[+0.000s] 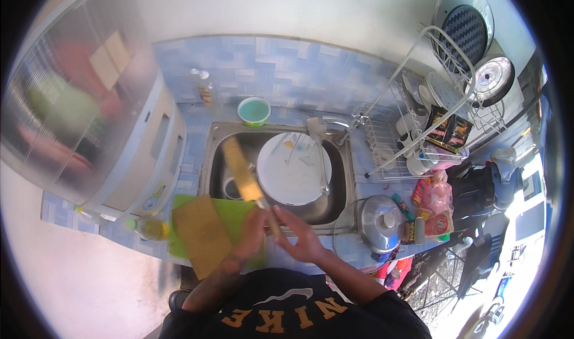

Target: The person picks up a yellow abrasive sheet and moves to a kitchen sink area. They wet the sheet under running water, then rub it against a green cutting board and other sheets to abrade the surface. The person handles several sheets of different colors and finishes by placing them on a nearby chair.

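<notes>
Over the near left part of the sink, I hold what looks like a large knife (241,170) with a broad, yellowish blade angled up and to the left. My left hand (253,231) is closed where the blade meets the handle. Fingers of my right hand (302,240) close on the handle's lower end, partly hiding it. Below my left hand, a green cutting board (179,243) lies on the counter, with a brown piece of cardboard (204,234) across it. A big white plate (293,174) rests in the steel sink (209,159), under the faucet (339,123).
A teal bowl (254,110) and a pump bottle (204,87) stand behind the sink. To the right are a lidded pot (381,225), food packages (437,210) and a wire dish rack (382,141). A cabinet (143,153) and a yellow-liquid bottle (149,229) are at left.
</notes>
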The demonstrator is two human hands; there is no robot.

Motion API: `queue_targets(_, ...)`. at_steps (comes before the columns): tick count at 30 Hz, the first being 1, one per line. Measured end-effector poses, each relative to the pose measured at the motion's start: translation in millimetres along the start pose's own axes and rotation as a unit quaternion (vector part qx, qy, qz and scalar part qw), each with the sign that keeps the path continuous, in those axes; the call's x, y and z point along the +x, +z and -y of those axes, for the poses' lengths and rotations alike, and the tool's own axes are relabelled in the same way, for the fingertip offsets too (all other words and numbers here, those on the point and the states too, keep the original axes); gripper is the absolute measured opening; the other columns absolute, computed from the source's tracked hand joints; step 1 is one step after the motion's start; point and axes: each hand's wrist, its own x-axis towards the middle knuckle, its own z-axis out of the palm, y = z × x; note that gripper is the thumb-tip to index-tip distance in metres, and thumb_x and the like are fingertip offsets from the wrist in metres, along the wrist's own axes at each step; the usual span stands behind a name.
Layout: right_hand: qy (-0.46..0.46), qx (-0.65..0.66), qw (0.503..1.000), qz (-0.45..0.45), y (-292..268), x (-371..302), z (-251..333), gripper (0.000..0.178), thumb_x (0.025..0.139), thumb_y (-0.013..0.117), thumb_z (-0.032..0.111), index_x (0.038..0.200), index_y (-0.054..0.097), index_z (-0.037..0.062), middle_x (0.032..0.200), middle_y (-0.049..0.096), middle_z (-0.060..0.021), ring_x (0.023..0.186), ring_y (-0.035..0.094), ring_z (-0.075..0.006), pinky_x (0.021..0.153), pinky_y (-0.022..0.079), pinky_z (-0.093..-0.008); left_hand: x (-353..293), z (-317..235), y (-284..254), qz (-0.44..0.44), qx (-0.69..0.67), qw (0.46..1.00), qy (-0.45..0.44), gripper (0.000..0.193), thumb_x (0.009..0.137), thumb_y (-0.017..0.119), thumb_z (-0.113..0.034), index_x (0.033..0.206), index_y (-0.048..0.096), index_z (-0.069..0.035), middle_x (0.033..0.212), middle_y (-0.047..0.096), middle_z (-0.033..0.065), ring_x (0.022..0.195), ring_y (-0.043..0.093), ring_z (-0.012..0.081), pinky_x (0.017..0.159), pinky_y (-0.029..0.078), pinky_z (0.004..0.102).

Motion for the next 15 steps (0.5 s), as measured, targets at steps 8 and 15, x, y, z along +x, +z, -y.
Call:
queue_targets(8, 0.166, -0.247, 0.936, -0.187, -100.6, 110.0, -178.3, 0.045, 0.083, 0.077, 0.017, 0.122, 0.065, -0.0022, 0.12, 0.068, -0.0224, 0.115, 0.063, -0.0409, 0.104, 0.049, -0.0462, -17.4, -82.4, -52.4, -0.138, 0.11, 0.983, 0.046, 0.028, 0.107, 0.052, -0.03, 0.12, 0.059, -0.006, 0.07, 0.053, 0.0013, 0.052, 0.05, 0.0099, 0.048, 0.045, 0.0255)
queue_targets(15, 0.344, -0.021, 0.938, -0.028, -117.6, 107.6, -247.1, 0.06, 0.082, 0.08, 0.033, 0.127, 0.062, -0.0012, 0.12, 0.069, -0.0257, 0.113, 0.067, -0.0403, 0.099, 0.052, -0.0457, -22.0, -86.8, -50.7, -0.124, 0.081, 0.988, 0.032, 0.029, 0.107, 0.05, -0.031, 0.118, 0.06, -0.005, 0.068, 0.053, 0.0017, 0.048, 0.05, 0.0105, 0.045, 0.042, 0.0251)
